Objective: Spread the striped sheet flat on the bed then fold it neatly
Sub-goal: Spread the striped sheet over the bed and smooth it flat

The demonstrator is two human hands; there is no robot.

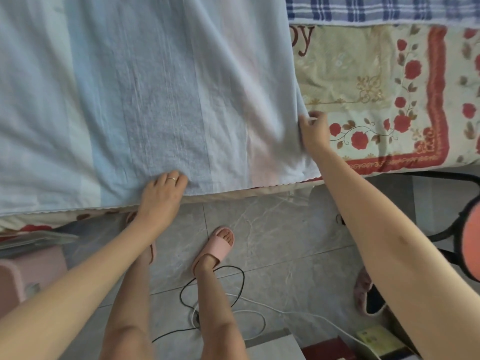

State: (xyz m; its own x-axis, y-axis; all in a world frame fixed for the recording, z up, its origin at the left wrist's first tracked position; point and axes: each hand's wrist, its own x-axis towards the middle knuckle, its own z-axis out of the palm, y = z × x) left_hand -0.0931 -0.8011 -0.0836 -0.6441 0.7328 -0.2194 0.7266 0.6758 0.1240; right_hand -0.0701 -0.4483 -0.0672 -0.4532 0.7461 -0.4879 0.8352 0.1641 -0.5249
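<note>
The striped sheet (145,94), pale blue, grey and pink, lies spread over the left and middle of the bed, its scalloped hem along the near edge. My left hand (162,193), with a ring on one finger, rests on the sheet near that hem, fingers curled into the cloth. My right hand (313,129) pinches the sheet's right side edge, where the fabric is bunched into folds. The floral bed cover (376,100) shows to the right of the sheet.
A blue plaid cloth (384,9) lies at the far right of the bed. On the tiled floor are tangled black and white cables (220,302), a slipper (368,292), a black-framed chair (465,224) at right and a pink stool (28,271) at left.
</note>
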